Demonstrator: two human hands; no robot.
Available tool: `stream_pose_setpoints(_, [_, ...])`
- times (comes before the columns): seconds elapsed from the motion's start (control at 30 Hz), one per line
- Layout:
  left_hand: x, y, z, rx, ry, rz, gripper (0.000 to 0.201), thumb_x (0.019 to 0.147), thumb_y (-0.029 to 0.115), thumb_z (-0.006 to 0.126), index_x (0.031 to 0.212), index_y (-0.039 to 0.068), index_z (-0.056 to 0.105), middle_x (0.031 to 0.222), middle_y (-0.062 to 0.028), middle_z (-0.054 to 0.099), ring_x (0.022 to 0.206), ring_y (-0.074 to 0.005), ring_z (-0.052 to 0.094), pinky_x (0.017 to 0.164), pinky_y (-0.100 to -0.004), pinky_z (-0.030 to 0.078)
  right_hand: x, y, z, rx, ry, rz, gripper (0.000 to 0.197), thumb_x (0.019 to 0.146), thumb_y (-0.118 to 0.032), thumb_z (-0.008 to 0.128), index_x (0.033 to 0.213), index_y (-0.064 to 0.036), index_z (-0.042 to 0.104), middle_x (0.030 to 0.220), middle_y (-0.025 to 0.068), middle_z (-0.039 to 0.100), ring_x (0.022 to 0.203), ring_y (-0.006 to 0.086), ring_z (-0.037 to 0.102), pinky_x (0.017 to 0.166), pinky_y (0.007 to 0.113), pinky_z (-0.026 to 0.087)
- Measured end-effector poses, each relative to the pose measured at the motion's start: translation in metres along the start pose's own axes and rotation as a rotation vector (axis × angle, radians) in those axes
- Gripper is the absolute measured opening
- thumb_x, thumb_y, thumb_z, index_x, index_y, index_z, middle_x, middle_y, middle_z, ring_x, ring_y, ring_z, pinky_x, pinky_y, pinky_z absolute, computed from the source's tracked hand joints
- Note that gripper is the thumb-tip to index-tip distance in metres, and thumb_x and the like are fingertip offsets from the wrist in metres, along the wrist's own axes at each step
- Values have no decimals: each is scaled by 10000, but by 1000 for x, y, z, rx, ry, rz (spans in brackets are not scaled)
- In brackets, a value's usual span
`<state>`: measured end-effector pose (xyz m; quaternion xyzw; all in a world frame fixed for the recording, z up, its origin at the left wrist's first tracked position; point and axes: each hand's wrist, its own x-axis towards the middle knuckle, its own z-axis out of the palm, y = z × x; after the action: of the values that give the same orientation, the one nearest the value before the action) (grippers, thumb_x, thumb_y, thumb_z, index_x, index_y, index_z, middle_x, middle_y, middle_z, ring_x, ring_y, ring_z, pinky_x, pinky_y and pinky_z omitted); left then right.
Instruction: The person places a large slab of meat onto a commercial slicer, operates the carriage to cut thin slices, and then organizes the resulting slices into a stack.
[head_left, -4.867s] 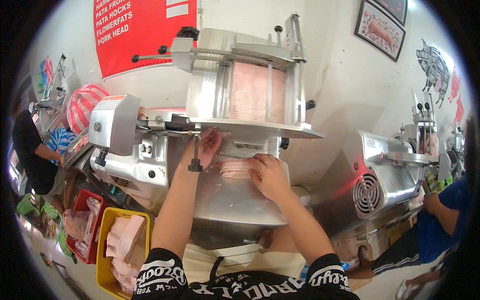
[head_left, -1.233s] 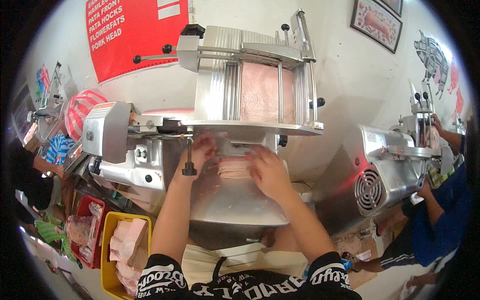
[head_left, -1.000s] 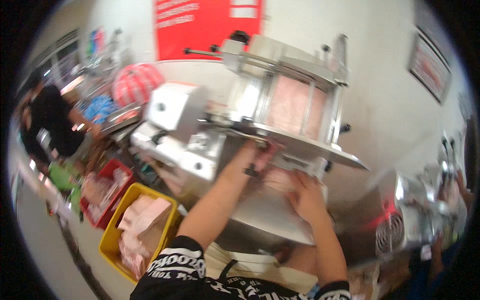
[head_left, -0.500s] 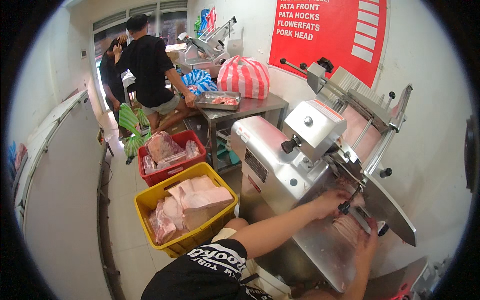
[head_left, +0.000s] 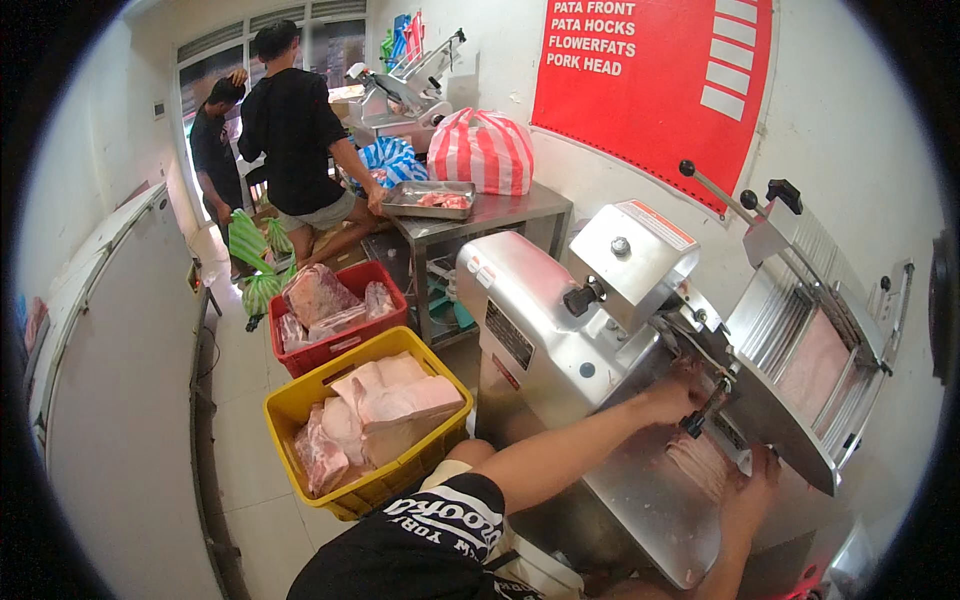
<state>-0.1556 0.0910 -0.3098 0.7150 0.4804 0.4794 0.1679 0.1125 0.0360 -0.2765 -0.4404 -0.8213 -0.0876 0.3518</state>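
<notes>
A large metal meat slicer point(head_left: 535, 310) stands in front of me. My left hand point(head_left: 678, 393) reaches in beside its blade outlet, fingers stretched out and partly hidden behind a black knob point(head_left: 692, 424). Below the blade guard, a pile of thin pale meat slices point(head_left: 700, 466) lies on the metal surface. At the right edge of that pile my right hand point(head_left: 755, 492) is held with its fingers apart, close to the guard's lower corner. The sliding carriage point(head_left: 765, 300) carries a pale pink slab of meat point(head_left: 815, 360) on the slicer's right side.
On the floor to my left, a yellow crate point(head_left: 372, 492) and a red crate point(head_left: 335, 356) hold meat chunks. Behind them a steel table point(head_left: 480, 222) bears a metal tray point(head_left: 400, 207) and a red-striped bag point(head_left: 482, 152). Two people stand farther back. A white chest point(head_left: 120, 400) runs along the left.
The carriage with its meat slab has slid to the right, away from the slicer's motor housing. My right hand has shifted slightly right and down, while my left hand stays near the outlet.
</notes>
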Motion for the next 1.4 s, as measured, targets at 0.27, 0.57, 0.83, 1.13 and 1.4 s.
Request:
stream_pose_setpoints(0.27, [24, 32, 9, -1060, 431, -548, 189, 925, 200, 614, 1012, 54, 697, 915, -58, 695, 756, -174, 638, 702, -332, 525, 50, -64, 36, 325, -176, -50, 666, 818, -89, 701, 1422, 2, 435, 1334, 321, 515, 1245, 490, 491, 1053, 495, 407])
stream_pose_setpoints(0.57, [10, 34, 16, -997, 328, -581, 276, 1010, 305, 522, 1012, 53, 634, 825, -59, 624, 630, -142, 563, 561, -323, 468, 53, -77, 45, 124, -189, -147, 596, 752, -32, 716, 1316, -17, 524, 1280, 269, 546, 1193, 479, 512, 996, 512, 443])
stream_pose_setpoints(0.83, [5, -34, 27, -540, 218, -556, 468, 1020, 394, 471, 1354, 66, 467, 1189, -167, 606, 964, -330, 637, 731, -435, 555, 47, -109, 34, 291, -229, -162, 340, 729, -112, 703, 1058, -44, 651, 1138, 191, 604, 1095, 395, 571, 965, 487, 467])
stream_pose_setpoints(1.13, [-13, -77, -61, -601, 312, -466, 151, 994, 193, 559, 1076, 72, 597, 922, -25, 564, 834, -168, 505, 728, -326, 449, 78, -156, 76, 55, -350, -402, 514, 735, -278, 750, 1125, 34, 628, 1117, 165, 607, 1141, 326, 550, 1030, 460, 418])
stream_pose_setpoints(1.4, [-13, -74, -83, -671, 232, -476, 250, 1021, 245, 530, 1207, 97, 611, 1073, -40, 627, 982, -179, 566, 878, -348, 450, 94, -165, 93, 236, -171, -126, 1117, 720, -410, 804, 1517, 65, 182, 1431, 321, 416, 1333, 482, 410, 1130, 534, 334])
